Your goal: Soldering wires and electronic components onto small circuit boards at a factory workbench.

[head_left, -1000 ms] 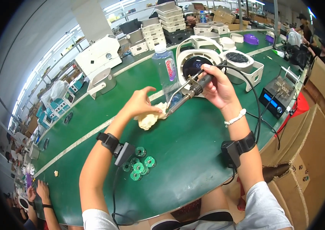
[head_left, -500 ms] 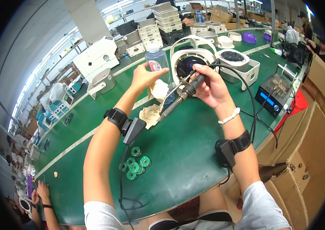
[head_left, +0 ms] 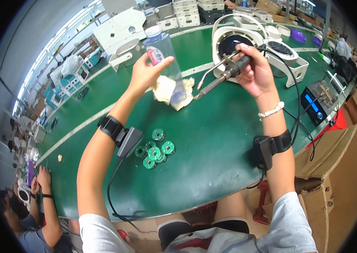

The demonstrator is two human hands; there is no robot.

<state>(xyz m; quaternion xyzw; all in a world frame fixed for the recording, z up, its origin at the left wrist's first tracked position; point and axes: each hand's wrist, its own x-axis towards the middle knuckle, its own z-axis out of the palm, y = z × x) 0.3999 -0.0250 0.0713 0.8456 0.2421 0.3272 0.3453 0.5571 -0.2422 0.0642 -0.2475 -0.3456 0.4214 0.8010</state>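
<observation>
My left hand (head_left: 148,72) grips a clear plastic bottle (head_left: 171,63) with a white cap and red label. The bottle leans with its top to the left, its lower end among crumpled cream paper or cloth (head_left: 164,89). In my right hand (head_left: 252,71) is a soldering iron (head_left: 228,72), with a thin bent metal tube alongside its barrel. Its tip points down and left, just right of the crumpled material. Several small green ring-shaped parts (head_left: 155,152) lie in a cluster on the green table (head_left: 203,156), nearer me than both hands.
A white housing with a round dark face (head_left: 219,42) stands behind the iron. At the right, a black soldering station (head_left: 313,99) with a blue display sits by the table edge, cardboard boxes (head_left: 330,156) beyond it. Another person's hands (head_left: 43,178) rest at the far left.
My view has shifted. My left hand has tilted the bottle further, and its lower end now overlaps the crumpled material. The iron's tip has moved away from the material's near side to its right.
</observation>
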